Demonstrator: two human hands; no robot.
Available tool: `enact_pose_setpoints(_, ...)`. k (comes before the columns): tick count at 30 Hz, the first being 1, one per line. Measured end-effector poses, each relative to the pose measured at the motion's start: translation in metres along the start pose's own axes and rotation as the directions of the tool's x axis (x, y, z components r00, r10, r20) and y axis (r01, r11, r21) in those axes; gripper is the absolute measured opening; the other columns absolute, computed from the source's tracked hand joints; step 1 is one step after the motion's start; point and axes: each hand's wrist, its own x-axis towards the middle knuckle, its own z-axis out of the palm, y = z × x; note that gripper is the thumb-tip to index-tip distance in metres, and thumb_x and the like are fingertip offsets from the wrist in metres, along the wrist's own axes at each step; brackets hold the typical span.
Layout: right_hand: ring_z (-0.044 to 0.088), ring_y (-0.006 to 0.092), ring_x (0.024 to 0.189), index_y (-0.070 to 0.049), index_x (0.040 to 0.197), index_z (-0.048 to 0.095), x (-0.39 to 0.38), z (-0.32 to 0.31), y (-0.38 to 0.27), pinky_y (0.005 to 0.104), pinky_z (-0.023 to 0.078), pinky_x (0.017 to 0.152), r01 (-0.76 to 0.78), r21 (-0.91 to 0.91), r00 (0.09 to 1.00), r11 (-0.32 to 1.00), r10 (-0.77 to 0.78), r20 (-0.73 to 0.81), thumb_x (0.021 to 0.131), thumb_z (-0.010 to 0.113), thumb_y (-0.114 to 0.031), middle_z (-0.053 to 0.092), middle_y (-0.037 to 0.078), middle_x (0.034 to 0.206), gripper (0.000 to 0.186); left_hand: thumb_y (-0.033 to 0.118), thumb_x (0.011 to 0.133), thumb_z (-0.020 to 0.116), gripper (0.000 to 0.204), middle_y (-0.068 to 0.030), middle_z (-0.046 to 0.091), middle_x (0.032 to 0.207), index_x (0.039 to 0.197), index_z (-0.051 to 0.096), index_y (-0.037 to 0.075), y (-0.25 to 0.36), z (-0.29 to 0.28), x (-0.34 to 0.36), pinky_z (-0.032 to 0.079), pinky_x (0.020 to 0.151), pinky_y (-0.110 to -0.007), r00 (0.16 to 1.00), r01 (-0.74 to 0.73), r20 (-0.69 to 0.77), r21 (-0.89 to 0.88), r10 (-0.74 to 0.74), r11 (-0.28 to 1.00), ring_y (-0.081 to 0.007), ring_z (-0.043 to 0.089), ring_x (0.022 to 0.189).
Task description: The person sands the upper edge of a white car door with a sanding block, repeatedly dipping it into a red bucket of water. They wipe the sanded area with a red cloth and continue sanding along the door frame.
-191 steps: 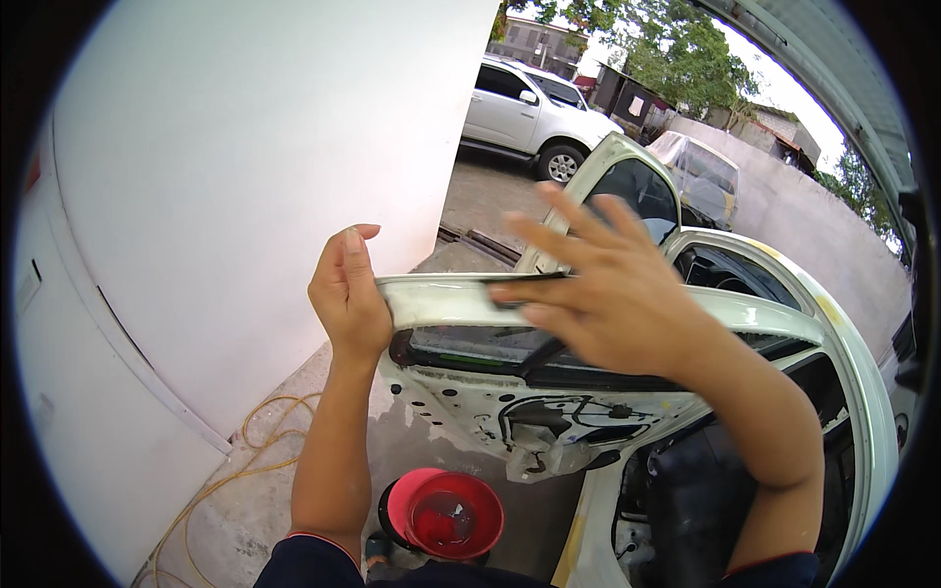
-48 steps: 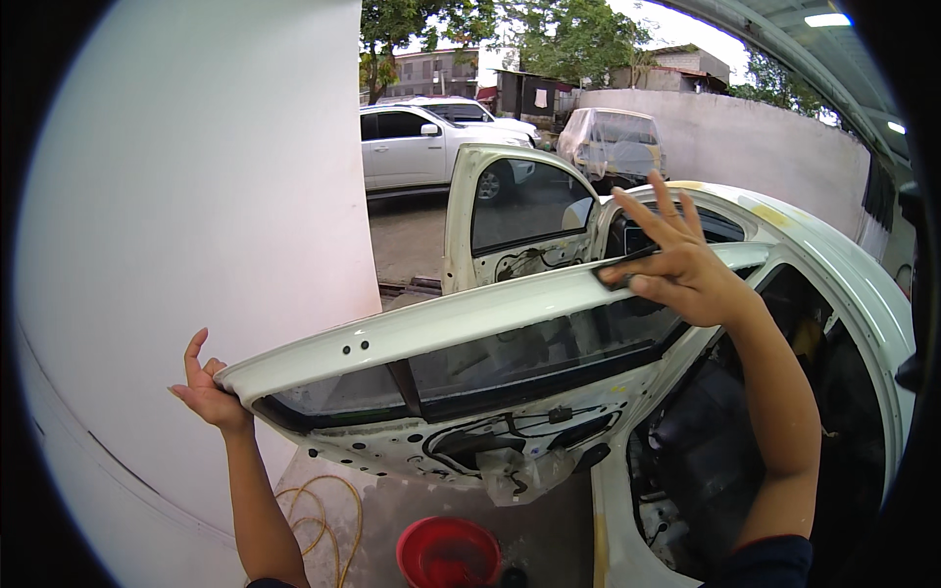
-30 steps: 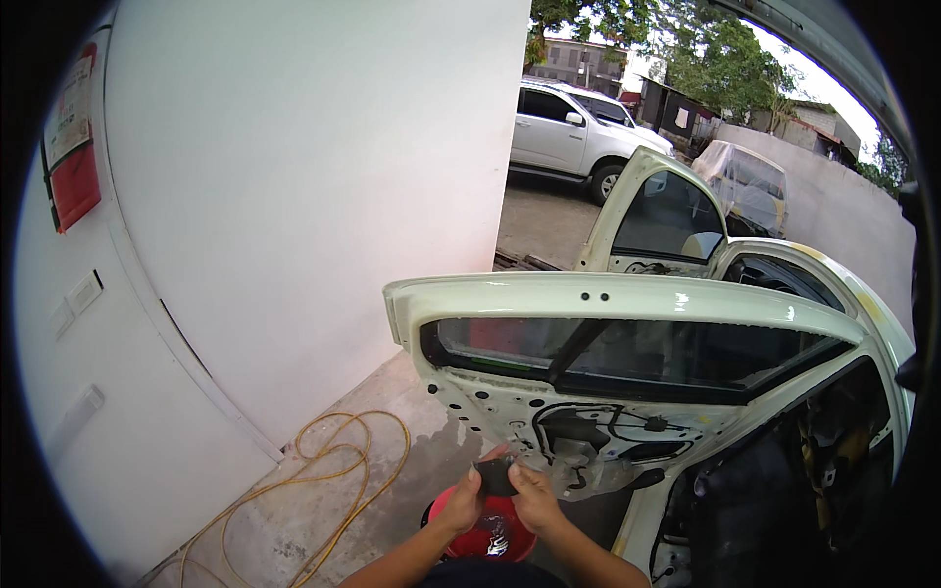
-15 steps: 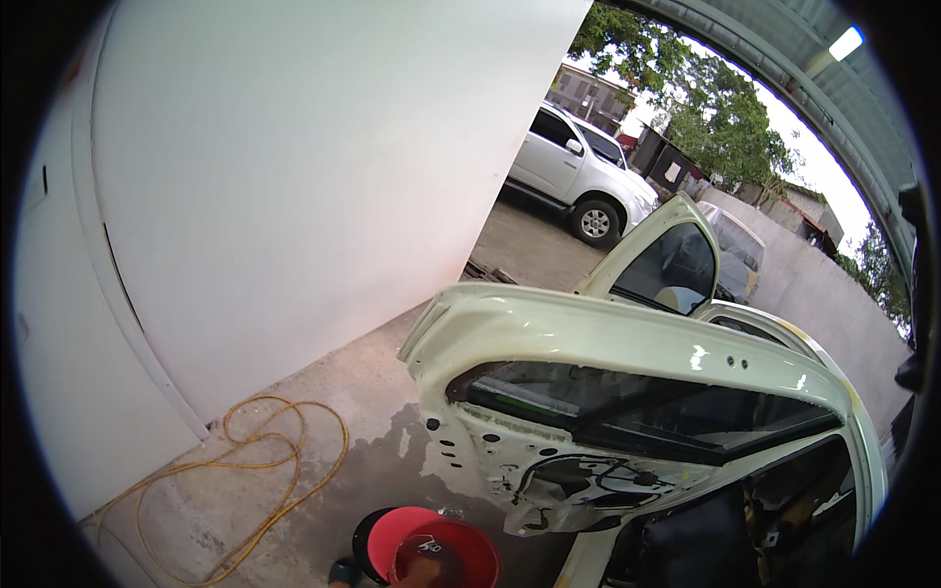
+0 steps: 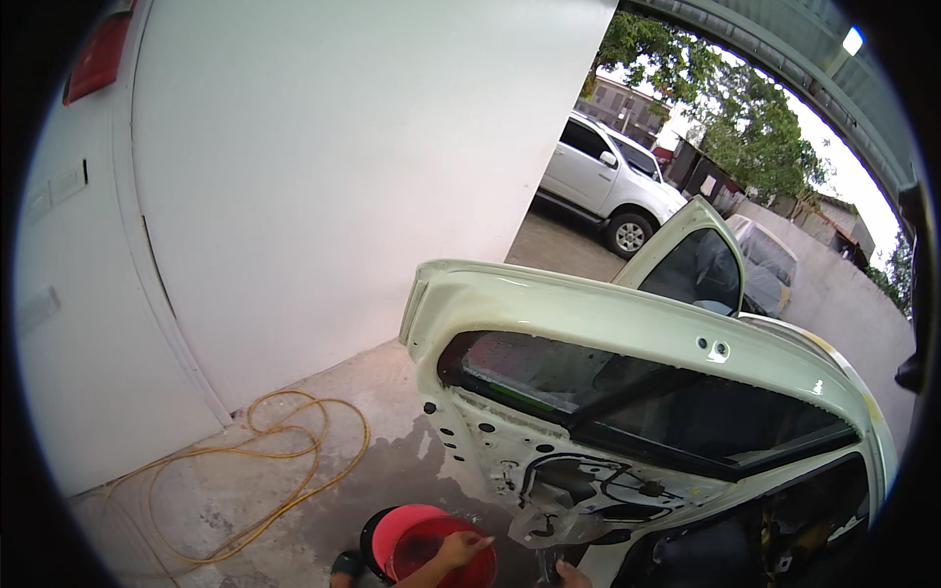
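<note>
My left hand (image 5: 459,550) is low over the red basins (image 5: 397,534), fingers bent and drawn together; anything between them is unclear. At the bottom edge, my right hand (image 5: 569,577) grips a dark pad (image 5: 549,566), partly cut off by the frame. Just beyond both hands stands an open pale-green car door (image 5: 588,314) with its inner panel bare, black wiring and holes exposed, and a loose clear plastic sheet hanging low.
A white wall (image 5: 343,167) fills the left. A coiled yellow hose (image 5: 358,451) lies on wet concrete (image 5: 333,500). Behind are another open door (image 5: 652,265), a white vehicle (image 5: 598,167) and a plastic-covered car (image 5: 769,260). The car's doorway (image 5: 765,529) is at right.
Earlier my left hand held the door's top while my right moved a dark pad along it. Both then dropped to the basin; now they show slightly higher, apart, the pad in my right.
</note>
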Motion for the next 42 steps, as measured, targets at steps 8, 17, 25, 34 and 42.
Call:
enact_pose_setpoints(8,0.063,0.0225,0.11,-0.014,0.131,0.06,0.049,0.176,0.022,0.0396,0.052,0.1,0.004,0.0,0.979,1.0,-0.004,0.204,0.11,0.049,-0.032,0.065,0.006,0.126,0.03,0.021,0.105,0.06,0.063,-0.0181,0.053,0.152,0.159,0.035,-0.001,0.172,-0.077,-0.1,0.039,0.113,-0.032,0.867,-0.481,-0.452,-0.651,0.21,0.587,-0.021,0.053,0.137)
enact_pose_setpoints(17,0.066,0.0178,0.095,-0.008,0.125,0.064,0.038,0.229,0.028,0.0344,0.052,0.082,-0.07,-0.205,0.97,0.976,0.115,0.216,0.111,0.047,-0.033,0.072,0.006,0.108,0.034,0.013,0.106,0.052,0.037,-0.0237,0.067,0.132,0.138,0.061,-0.002,0.209,-0.187,-0.113,0.051,0.101,-0.038,0.536,-0.557,-0.789,-0.061,0.302,0.829,-0.032,0.067,0.119)
enact_pose_setpoints(25,0.068,0.0151,0.084,-0.005,0.118,0.07,0.032,0.145,0.044,0.03,0.051,0.071,0.017,-0.529,0.998,0.848,-0.046,-0.041,0.108,0.054,-0.033,0.074,0.006,0.099,0.034,0.018,0.102,0.058,0.041,-0.0194,0.062,0.143,0.139,0.061,0.001,0.299,-0.355,-0.059,0.032,0.119,-0.057,-0.235,-0.507,-0.547,0.774,0.804,0.378,-0.0388,0.054,0.138)
enact_pose_setpoints(34,0.066,0.0146,0.082,0.0,0.113,0.073,0.013,0.072,0.1,0.0285,0.051,0.073,-0.036,-0.628,0.965,0.777,-0.137,-0.225,0.106,0.058,-0.033,0.073,0.007,0.095,0.037,0.027,0.102,0.058,0.046,-0.0087,0.054,0.155,0.146,0.059,0.013,0.318,-0.39,-0.026,0.009,0.122,-0.07,-0.221,-0.457,-0.294,0.874,0.93,0.167,-0.0381,0.023,0.157)
enact_pose_setpoints(42,0.067,0.0174,0.085,0.004,0.109,0.074,-0.004,0.036,0.146,0.0314,0.054,0.077,-0.119,-0.589,0.934,0.799,-0.111,-0.339,0.104,0.061,-0.032,0.072,0.01,0.093,0.039,0.036,0.1,0.061,0.041,-0.0024,0.056,0.154,0.137,0.066,0.018,0.347,-0.423,-0.034,0.011,0.125,-0.065,-0.152,-0.496,0.01,0.864,0.988,-0.085,-0.0346,0.025,0.157)
